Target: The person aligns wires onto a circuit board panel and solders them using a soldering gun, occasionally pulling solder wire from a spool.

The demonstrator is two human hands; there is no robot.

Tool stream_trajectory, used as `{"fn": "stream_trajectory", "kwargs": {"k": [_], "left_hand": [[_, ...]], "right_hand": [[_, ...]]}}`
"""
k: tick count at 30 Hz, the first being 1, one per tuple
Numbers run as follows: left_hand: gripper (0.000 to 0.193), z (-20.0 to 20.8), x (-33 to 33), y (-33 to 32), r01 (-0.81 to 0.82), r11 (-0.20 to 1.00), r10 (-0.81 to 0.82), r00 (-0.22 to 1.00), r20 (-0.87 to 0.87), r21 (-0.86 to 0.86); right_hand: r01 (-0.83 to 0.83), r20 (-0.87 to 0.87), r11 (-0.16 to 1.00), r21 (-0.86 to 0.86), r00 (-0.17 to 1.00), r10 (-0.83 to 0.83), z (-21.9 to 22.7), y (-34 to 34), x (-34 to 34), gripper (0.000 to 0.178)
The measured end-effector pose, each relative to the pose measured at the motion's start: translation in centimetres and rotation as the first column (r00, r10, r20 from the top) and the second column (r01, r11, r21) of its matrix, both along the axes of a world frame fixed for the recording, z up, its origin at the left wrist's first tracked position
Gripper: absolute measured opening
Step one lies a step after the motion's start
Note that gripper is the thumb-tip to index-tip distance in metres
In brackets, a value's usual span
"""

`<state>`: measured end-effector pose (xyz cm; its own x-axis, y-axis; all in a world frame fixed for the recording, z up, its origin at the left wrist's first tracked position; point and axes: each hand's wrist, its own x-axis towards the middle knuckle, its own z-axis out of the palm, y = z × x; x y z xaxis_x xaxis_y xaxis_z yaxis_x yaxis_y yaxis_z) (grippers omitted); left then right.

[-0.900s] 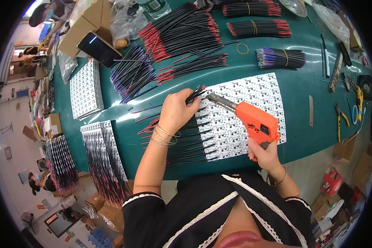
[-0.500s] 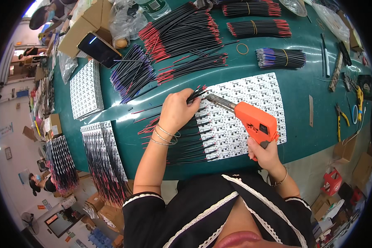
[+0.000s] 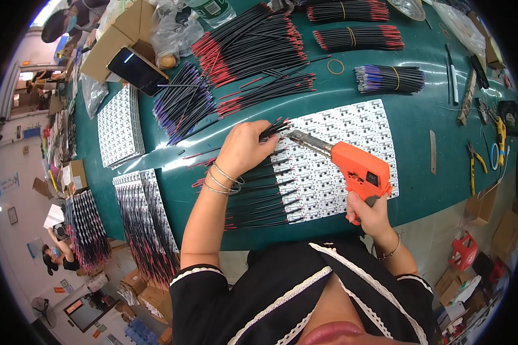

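My left hand [image 3: 246,148] pinches a small bunch of black wires with red ends [image 3: 274,130] above the upper left corner of a white circuit board panel [image 3: 351,152]. In my right hand [image 3: 369,215] is an orange soldering gun [image 3: 360,167], gripped by its handle. The gun's metal nozzle points left, its tip close to the held wire ends; whether it touches them I cannot tell. Along the panel's left edge, several black wires [image 3: 259,198] lie in a row, stretching left under my left forearm. My fingertips partly hide the bunch.
Loose red-ended black wires [image 3: 250,49] and purple-ended wires [image 3: 184,103] are heaped beyond my left hand. Banded bundles [image 3: 390,79] lie at the far right. Stacked white panels [image 3: 120,126] and wired panels [image 3: 144,213] sit left. Pliers [image 3: 473,167] and a phone [image 3: 137,70] are on the table [image 3: 420,144].
The soldering gun has shifted slightly right, its tip drawing a little back. My left forearm has swung slightly left, the wires still pinched. In the background a person now holds up something white.
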<state>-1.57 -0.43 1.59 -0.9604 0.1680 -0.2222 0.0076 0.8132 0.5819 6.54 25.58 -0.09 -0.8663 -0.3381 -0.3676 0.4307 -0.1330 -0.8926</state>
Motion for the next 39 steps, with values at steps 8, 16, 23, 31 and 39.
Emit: {"fn": "stream_trajectory", "kwargs": {"k": [8,16,23,31,39], "left_hand": [[0.02,-0.2,-0.2,-0.1,0.071,0.997,-0.073,0.996,-0.046,-0.043],[0.02,-0.5,-0.2,-0.1,0.06,0.997,-0.061,0.997,-0.038,-0.041],[0.021,0.1,-0.1,-0.5,0.098,0.995,-0.098,0.995,-0.02,0.015],[0.017,-0.7,-0.1,-1.3,-0.006,0.999,0.018,0.962,-0.273,0.046],[0.018,-1.2,-0.2,-1.1,-0.128,0.982,0.15,0.974,-0.168,0.137]], "right_hand": [[0.003,0.004,1.0,-0.001,1.0,-0.003,0.2,-0.2,-0.1,0.015],[0.025,0.019,0.999,-0.021,1.0,-0.024,0.1,0.0,0.1,0.02],[0.105,-0.05,0.993,-0.051,0.993,-0.107,0.5,0.3,-1.0,0.022],[0.044,-0.081,0.999,-0.008,0.996,-0.044,0.7,-0.2,-2.0,0.017],[0.034,-0.056,0.998,-0.052,0.998,-0.037,0.5,-0.8,-2.1,0.015]]}}
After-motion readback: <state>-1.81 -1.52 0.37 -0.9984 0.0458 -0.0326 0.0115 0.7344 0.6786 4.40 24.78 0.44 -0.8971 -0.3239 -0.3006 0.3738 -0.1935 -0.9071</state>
